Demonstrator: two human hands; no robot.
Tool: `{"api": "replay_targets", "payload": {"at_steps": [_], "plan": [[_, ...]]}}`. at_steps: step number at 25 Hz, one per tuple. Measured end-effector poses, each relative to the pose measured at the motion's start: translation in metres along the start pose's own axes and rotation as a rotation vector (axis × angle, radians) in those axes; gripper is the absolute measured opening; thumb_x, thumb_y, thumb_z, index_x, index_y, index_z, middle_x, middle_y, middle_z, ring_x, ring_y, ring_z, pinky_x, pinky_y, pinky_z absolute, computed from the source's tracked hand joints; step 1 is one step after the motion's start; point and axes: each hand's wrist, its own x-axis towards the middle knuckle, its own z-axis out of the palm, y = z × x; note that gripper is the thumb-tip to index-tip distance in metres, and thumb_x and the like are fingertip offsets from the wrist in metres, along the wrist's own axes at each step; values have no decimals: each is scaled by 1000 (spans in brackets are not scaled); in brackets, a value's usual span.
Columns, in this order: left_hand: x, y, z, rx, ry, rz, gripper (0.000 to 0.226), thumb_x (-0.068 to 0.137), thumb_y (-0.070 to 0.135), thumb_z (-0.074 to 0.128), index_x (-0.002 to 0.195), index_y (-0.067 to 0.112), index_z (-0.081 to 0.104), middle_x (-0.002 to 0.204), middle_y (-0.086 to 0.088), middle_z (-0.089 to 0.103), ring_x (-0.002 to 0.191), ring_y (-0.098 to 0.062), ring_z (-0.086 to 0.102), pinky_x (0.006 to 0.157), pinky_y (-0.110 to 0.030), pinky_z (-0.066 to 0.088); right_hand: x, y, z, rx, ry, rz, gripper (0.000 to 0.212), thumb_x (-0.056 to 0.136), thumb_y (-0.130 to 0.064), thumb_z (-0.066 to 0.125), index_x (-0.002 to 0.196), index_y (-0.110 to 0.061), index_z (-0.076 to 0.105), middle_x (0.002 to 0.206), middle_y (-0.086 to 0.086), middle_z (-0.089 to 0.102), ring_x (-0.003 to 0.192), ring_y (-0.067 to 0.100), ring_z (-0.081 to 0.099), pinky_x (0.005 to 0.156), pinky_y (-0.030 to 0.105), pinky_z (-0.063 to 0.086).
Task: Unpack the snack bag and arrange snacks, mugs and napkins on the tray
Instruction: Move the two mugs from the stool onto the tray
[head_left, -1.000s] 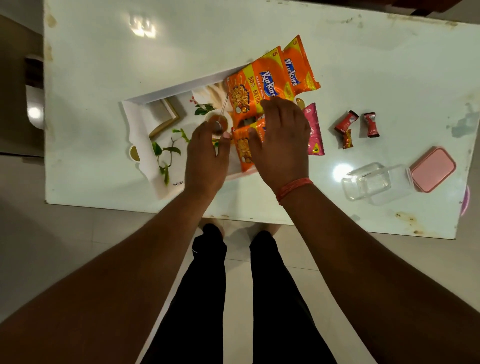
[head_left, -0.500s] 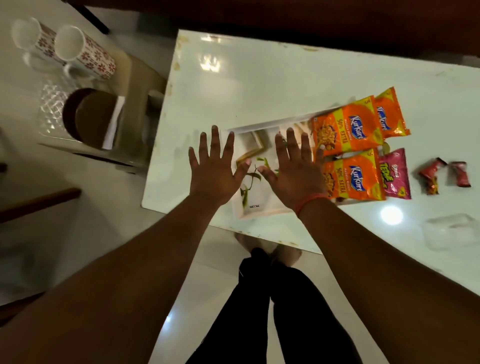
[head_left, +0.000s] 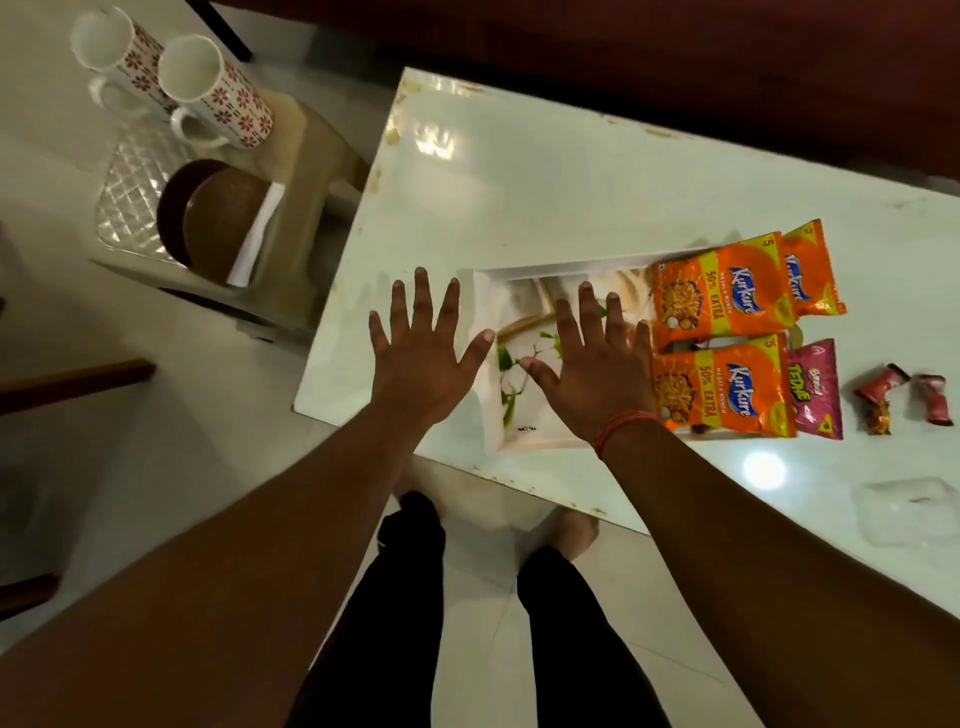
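tray (head_left: 485, 364) on table (head_left: 519, 197) | snack packets (head_left: 722, 343) on tray's right | mugs (head_left: 171, 88) far left

Tray (head_left: 485, 280) floor partly under the right hand (head_left: 589, 384); clear container (head_left: 906, 519) blurred, contents unreadable.

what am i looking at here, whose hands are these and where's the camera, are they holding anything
There is no machine here: a person wears a camera on the head, looking down at their own arms. Both the left hand and right hand are spread flat and hold nothing. On the white table lies a tray with orange snack packets at its right end, a pink packet and small red sweets beyond. Two mugs and a napkin sit on a stool to the left.
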Motion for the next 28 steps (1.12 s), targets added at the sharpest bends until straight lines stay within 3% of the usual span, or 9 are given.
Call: {"api": "replay_targets", "payload": {"at_steps": [7,12,16,19,21,25,28], "plan": [[35,-103,-37,-34,50,48,80,92,74,11,158,30,-1,167,-9,-9,153,-33,-8,121,-59,2,58,-106,-9,10,17,-73,83,92,-74,14,158,-24,7,166,4,-3,153,33,4,117,62,15],[101,-227,-112,56,183,165,76,94,69,10,158,29,4,167,-9,0,153,-33,-2,121,-59,6,149,-237,-52,102,158,-148,74,97,-64,25,155,-17,21,164,10,16,149,36,20,115,58,27],[169,-321,-161,80,323,25,68,99,56,28,157,24,14,165,-12,14,152,-36,11,120,-59,11,236,-320,-99,204,221,-219,75,92,-56,45,154,-20,20,162,11,20,146,36,26,111,54,35],[217,-365,-189,53,230,-78,74,97,46,45,157,20,9,165,-17,8,151,-40,9,120,-59,18,294,-362,-128,195,93,-256,90,82,-49,61,155,-28,13,165,7,10,147,37,22,112,55,33],[244,-381,-199,15,124,-55,81,96,45,53,157,22,5,165,-17,3,151,-43,6,118,-58,21,319,-380,-139,172,-51,-261,96,78,-46,67,155,-33,11,165,3,8,146,37,23,112,54,35],[290,-395,-208,12,-5,71,88,92,47,60,158,24,6,165,-19,6,148,-46,15,119,-55,24,343,-401,-148,67,-153,-294,85,76,-50,70,149,-37,27,153,6,27,134,40,37,98,50,44],[309,-389,-205,138,-52,133,86,90,49,62,156,24,13,162,-21,17,143,-48,27,113,-54,31,347,-404,-149,31,-198,-262,82,75,-50,73,144,-37,32,149,8,29,130,40,37,94,50,45]]}}
